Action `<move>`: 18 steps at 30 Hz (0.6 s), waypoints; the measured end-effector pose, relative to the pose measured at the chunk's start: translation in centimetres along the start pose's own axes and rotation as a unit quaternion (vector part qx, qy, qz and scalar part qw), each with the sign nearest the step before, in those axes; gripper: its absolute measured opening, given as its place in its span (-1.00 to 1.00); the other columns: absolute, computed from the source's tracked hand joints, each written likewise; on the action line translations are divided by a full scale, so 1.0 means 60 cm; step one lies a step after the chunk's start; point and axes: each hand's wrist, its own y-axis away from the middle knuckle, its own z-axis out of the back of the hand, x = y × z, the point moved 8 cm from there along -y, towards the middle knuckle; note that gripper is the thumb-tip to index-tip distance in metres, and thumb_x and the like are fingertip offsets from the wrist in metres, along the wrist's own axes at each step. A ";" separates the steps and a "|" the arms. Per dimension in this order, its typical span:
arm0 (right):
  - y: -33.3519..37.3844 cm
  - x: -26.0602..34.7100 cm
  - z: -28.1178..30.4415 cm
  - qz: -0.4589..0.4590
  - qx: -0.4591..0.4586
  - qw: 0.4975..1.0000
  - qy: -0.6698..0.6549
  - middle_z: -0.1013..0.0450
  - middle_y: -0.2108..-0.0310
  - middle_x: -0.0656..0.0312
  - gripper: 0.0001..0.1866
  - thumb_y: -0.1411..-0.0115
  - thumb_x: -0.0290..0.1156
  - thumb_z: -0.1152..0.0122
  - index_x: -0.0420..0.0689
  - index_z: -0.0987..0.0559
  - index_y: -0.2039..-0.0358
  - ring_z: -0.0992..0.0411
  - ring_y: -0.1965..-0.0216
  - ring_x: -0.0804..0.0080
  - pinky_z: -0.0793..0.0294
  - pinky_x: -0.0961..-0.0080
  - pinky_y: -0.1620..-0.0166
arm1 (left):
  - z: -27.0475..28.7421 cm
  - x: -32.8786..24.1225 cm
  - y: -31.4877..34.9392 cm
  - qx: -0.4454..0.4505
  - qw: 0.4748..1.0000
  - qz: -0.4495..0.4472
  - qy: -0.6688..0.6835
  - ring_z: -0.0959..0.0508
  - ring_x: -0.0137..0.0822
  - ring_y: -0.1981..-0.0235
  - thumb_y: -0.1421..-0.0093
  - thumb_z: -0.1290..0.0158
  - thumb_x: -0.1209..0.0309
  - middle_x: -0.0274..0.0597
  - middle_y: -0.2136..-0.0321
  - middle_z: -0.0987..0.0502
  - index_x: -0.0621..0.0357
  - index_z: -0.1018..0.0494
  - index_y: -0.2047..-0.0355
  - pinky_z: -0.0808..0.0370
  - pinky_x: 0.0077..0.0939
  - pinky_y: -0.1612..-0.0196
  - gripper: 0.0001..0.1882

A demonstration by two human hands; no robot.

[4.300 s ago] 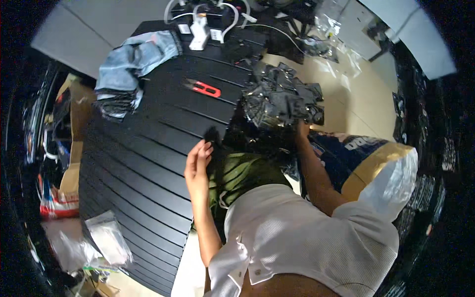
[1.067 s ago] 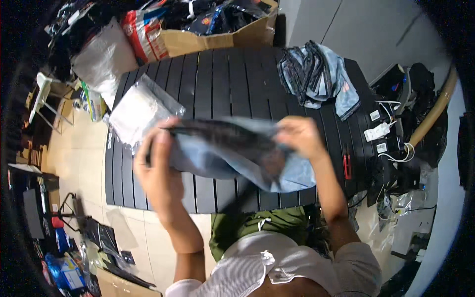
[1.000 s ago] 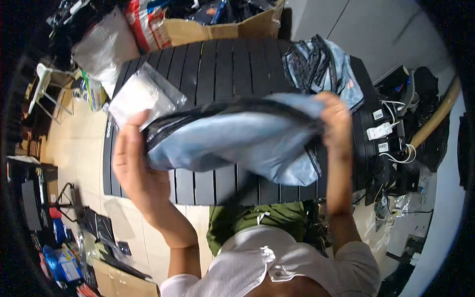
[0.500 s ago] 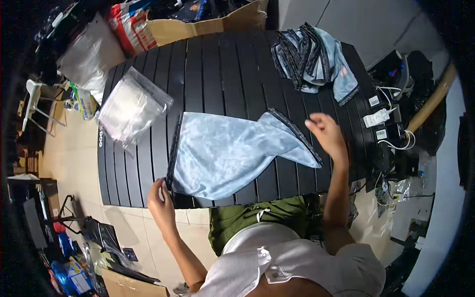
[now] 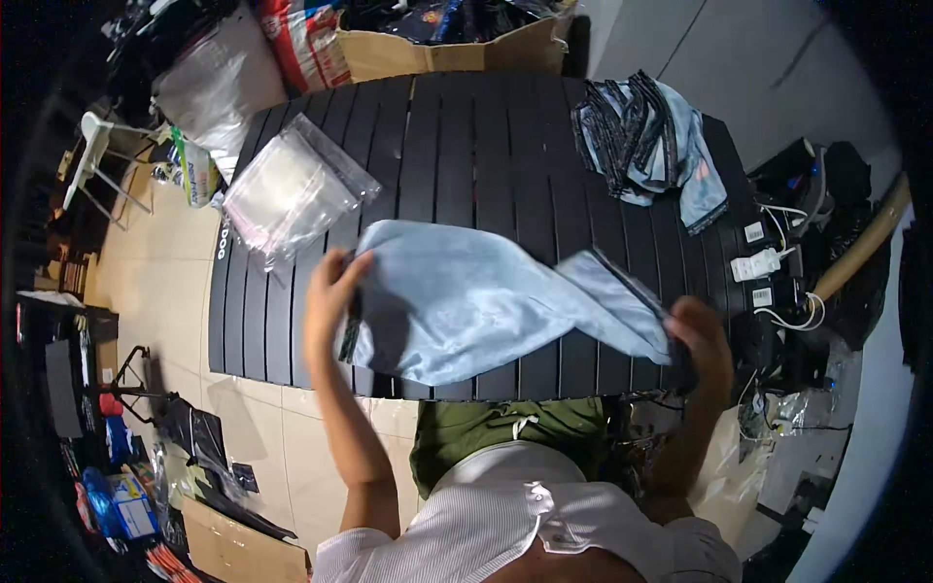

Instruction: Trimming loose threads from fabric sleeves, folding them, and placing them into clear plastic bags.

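Observation:
A light blue, velvety cloth piece with dark trimmed ends point(image 5: 466, 301) stretches across the slatted black table in front of me, twisted towards its right end. At its left end, my left hand point(image 5: 330, 296) has thumb and fingers closed on the trimmed edge, which is partly hidden behind the hand. My right hand point(image 5: 702, 340), smeared by motion, has its fingers closed at the lower right corner of the same cloth. Farther back on the right lies a heap of similar blue cloth pieces point(image 5: 646, 146) with dark trim.
Clear plastic bags point(image 5: 296, 189) lie at the table's left side. Behind the table point(image 5: 437, 146) stands an open cardboard box point(image 5: 447, 56) beside a red and white sack point(image 5: 303, 44). White plugs and cables point(image 5: 755, 264) sit along the right edge.
My left hand has moved up along the cloth's left end. My right hand, previously apart from the cloth, has come down onto its right corner. The cloth's right end has shifted rightwards.

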 end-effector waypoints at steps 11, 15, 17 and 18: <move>-0.074 -0.002 0.024 0.047 -0.067 0.904 -0.420 -0.37 0.10 0.01 -0.63 -0.28 -0.32 0.19 -0.32 -0.33 0.02 -0.37 0.12 0.22 -0.35 0.37 0.02 | 0.066 -0.071 -0.014 -0.004 0.994 0.029 0.110 -0.44 -0.54 0.44 -0.10 -0.08 0.28 -0.33 0.44 -0.47 0.21 -0.44 0.21 -0.36 -0.66 0.37 -0.69; -0.084 -0.097 -0.039 0.030 0.026 0.936 -0.349 -0.23 -0.04 -0.15 -0.57 -0.27 -0.34 0.21 -0.35 -0.19 -0.06 -0.25 -0.06 0.10 -0.22 0.28 -0.13 | 0.037 0.011 0.004 -0.051 0.985 -0.033 -0.161 -0.45 -0.50 0.42 -0.14 -0.05 0.18 -0.24 0.43 -0.53 0.32 -0.46 0.26 -0.35 -0.66 0.35 -0.62; -0.044 -0.080 -0.045 -0.021 -0.048 0.954 -0.294 -0.35 0.10 -0.03 -0.58 -0.17 -0.38 -0.02 -0.32 -0.26 0.00 -0.35 0.09 0.32 -0.33 0.51 0.05 | 0.036 0.037 0.061 -0.040 0.985 -0.015 -0.166 -0.45 -0.49 0.43 -0.14 -0.06 0.21 -0.19 0.47 -0.53 0.36 -0.46 0.28 -0.37 -0.60 0.31 -0.62; -0.021 -0.098 -0.047 -0.123 -0.120 0.904 -0.392 -0.42 0.21 0.07 -0.60 -0.11 -0.41 -0.12 -0.30 -0.33 0.06 -0.40 0.20 0.45 -0.37 0.64 0.15 | 0.016 0.039 0.090 -0.013 0.990 0.017 -0.141 -0.41 -0.52 0.47 -0.12 -0.09 0.26 -0.23 0.50 -0.51 0.34 -0.45 0.28 -0.35 -0.63 0.35 -0.66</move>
